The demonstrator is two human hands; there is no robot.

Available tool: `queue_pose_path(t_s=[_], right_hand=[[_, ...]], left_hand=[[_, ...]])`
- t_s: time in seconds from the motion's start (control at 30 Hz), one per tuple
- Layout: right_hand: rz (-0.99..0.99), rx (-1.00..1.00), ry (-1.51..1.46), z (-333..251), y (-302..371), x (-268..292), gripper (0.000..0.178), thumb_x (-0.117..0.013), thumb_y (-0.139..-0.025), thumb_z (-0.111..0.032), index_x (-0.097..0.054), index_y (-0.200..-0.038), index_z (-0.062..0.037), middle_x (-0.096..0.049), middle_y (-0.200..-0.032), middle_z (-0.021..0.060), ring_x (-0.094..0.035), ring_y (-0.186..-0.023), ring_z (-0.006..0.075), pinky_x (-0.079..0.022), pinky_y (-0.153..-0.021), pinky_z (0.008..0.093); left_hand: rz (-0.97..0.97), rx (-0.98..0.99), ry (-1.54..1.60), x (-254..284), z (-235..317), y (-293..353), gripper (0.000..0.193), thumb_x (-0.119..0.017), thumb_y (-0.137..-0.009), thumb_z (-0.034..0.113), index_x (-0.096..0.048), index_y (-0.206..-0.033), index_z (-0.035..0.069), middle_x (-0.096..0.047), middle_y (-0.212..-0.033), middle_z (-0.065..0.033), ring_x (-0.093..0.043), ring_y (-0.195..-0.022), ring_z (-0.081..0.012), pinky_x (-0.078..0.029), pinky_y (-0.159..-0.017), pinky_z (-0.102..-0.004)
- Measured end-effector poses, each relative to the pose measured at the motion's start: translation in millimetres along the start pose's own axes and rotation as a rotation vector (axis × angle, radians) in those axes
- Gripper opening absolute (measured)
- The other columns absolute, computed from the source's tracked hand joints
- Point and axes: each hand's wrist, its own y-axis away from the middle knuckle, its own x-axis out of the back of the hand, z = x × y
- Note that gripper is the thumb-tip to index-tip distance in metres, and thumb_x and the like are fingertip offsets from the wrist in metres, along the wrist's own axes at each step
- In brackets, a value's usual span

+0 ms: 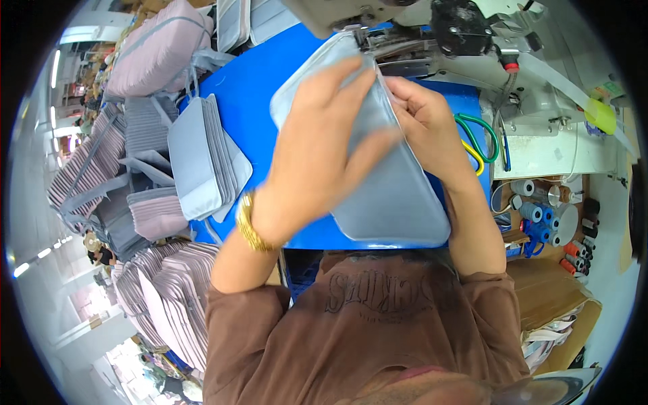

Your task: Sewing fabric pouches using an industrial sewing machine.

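Note:
A flat grey-blue fabric panel (398,199) with rounded corners and an edge seam lies slantwise on the blue tabletop (253,81). Its far end reaches under the presser foot area of a sewing machine (361,40). My left hand (320,128), with a gold bracelet at the wrist, rests over the panel, its fingers and thumb spread, slightly blurred. At the panel's right edge, just short of the machine, my right hand (425,115) pinches the border between thumb and fingers. Some of those fingertips are hidden behind the fabric edge.
Green (491,131) and yellow (478,158) looped handles lie right of my right hand. A stack of grey panels (196,155) sits at left, beside tied pink-and-grey bundles (158,57). Thread spools (533,212) and a cardboard box (557,290) are at right.

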Motion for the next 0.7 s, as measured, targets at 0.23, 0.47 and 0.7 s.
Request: queue_pose_path(t_s=[0.23,0.47,0.7], right_hand=[[-0.162,-0.249,-0.113,-21.9,-1.3,1.6,0.031,-0.051,-0.101,-0.011,-0.059,-0.127,0.0036,-0.069,-0.091,0.0032,-0.063,-0.077,0.0050,-0.052,-0.063,0.0200],[-0.093,-0.185,-0.085,-9.5,-1.6,-0.3,0.031,-0.052,-0.103,-0.017,-0.061,-0.127,-0.0007,-0.064,-0.077,-0.0031,-0.055,-0.065,0.0010,-0.045,-0.055,0.0192],[-0.068,-0.108,0.036,-14.3,-4.9,-2.0,0.032,-0.052,-0.104,-0.023,-0.064,-0.124,-0.0015,-0.058,-0.068,-0.0046,-0.049,-0.058,0.0018,-0.040,-0.052,0.0199]], left_hand=[[-0.013,-0.106,0.034,-80.7,31.0,165.1,0.064,-0.075,-0.080,0.050,-0.059,-0.136,0.022,-0.043,-0.150,-0.0135,-0.029,-0.143,-0.0439,-0.018,-0.115,-0.0648],[0.014,-0.295,0.011,-25.8,50.2,142.0,0.043,-0.065,-0.077,0.012,-0.072,-0.119,0.018,-0.062,-0.116,0.0008,-0.048,-0.087,-0.0164,-0.040,-0.073,-0.0288],[-0.050,-0.349,-0.128,12.2,33.1,104.9,0.048,-0.066,-0.073,0.014,-0.071,-0.120,0.015,-0.062,-0.112,-0.0004,-0.049,-0.086,-0.0178,-0.041,-0.069,-0.0288]])
